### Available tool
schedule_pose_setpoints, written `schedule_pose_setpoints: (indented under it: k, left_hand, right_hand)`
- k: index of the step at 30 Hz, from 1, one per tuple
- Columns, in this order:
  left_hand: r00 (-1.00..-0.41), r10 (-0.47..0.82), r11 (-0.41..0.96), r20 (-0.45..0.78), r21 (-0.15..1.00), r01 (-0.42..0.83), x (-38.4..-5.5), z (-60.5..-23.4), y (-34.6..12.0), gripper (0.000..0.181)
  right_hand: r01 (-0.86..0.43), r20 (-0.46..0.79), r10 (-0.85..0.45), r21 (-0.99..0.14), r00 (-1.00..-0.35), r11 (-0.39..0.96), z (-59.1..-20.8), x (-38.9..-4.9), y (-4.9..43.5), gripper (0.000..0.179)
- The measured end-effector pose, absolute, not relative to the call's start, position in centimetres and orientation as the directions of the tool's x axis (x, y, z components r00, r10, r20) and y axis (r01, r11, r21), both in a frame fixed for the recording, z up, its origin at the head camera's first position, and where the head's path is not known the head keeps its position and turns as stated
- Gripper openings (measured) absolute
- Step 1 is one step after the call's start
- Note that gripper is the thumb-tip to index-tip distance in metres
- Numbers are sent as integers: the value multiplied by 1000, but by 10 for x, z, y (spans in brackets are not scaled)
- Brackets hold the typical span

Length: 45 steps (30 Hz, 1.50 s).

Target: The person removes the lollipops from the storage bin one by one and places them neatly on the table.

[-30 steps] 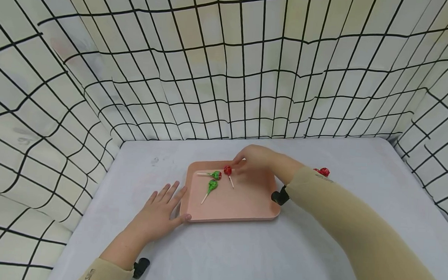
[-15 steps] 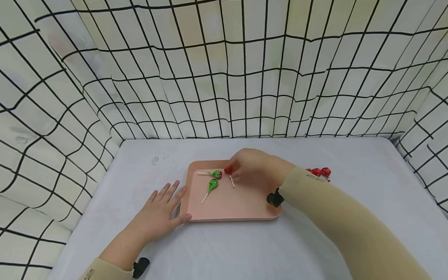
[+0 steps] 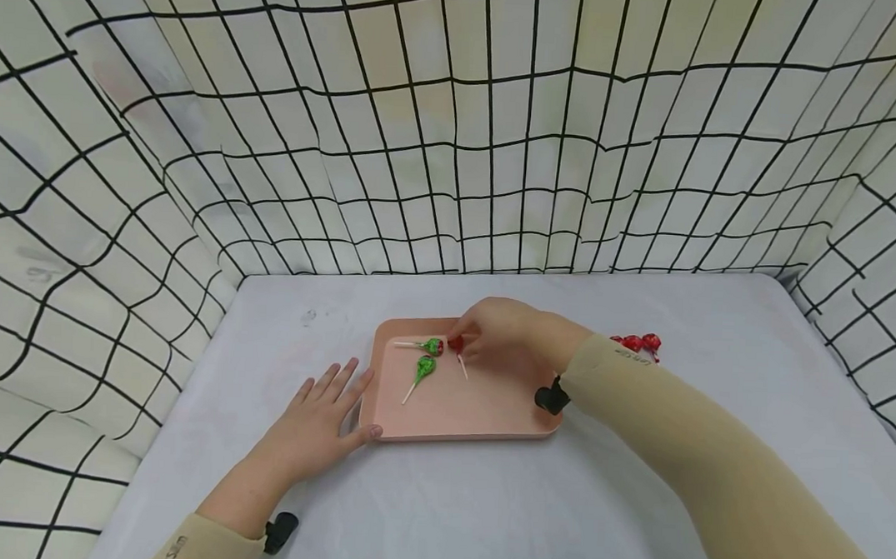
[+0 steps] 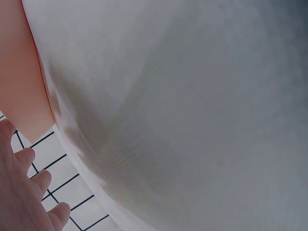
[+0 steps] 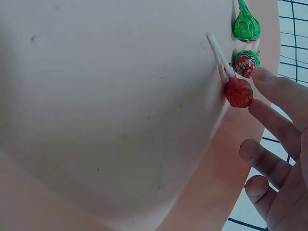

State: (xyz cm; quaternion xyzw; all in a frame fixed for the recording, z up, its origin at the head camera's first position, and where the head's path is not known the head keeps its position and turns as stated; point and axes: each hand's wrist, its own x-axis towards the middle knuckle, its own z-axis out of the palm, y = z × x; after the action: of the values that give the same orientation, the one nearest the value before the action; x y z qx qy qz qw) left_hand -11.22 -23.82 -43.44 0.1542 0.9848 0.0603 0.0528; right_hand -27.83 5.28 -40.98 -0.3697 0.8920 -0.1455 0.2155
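Observation:
My left hand lies with spread, straight fingers at the left side of the pink tray, its thumb at the near left corner. Only some of its fingertips show at the edge of the left wrist view. Over the tray's far middle, my right hand pinches a red lollipop by its candy head; the white stick points toward the near side. Two green-wrapped lollipops lie left of it: one with its stick slanting to the near left, another with its stick pointing left.
Several red lollipops lie on the white table right of the tray, partly hidden by the right sleeve. A white wall with a black grid surrounds the table at the back and sides.
My right hand has moved down and slightly left onto the red lollipop, with its fingers closing on the head. The lollipop has shifted very slightly. My left hand has stayed in place.

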Motion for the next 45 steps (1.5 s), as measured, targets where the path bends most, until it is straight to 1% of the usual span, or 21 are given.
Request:
schedule_pose_setpoints:
  k: [10,16,19,31,39,45]
  left_hand:
    - [-947,311,945,-83,138,298,-112,-435,-239,88]
    - [-948,307,944,-80,151,293,-113,-437,-239,87]
    - [-949,306,944,-76,151,292,-113,-437,-239,87]
    - [-951,299,946,-76,154,286,-112,-436,-238,86]
    - [-947,314,939,-63,165,301,-113,-437,-239,88]
    - [-945,318,938,-69,166,304,-114,-440,-241,89]
  right_hand:
    - [-575,-261,-732,-477,-630,665,-406,-272,56,33]
    - [-583,-251,-722,-449,-645,677,-406,-272,56,34]
    - [-572,-252,-713,-452,-655,685,-405,-271,56,35]
    - [-577,-248,-716,-450,-653,682,-404,-273,51,34]
    - [-587,-274,-712,-416,-647,694,-410,-279,44,35]
    - [-624,-273,-721,-368,-636,690,-413,-278,38,32]
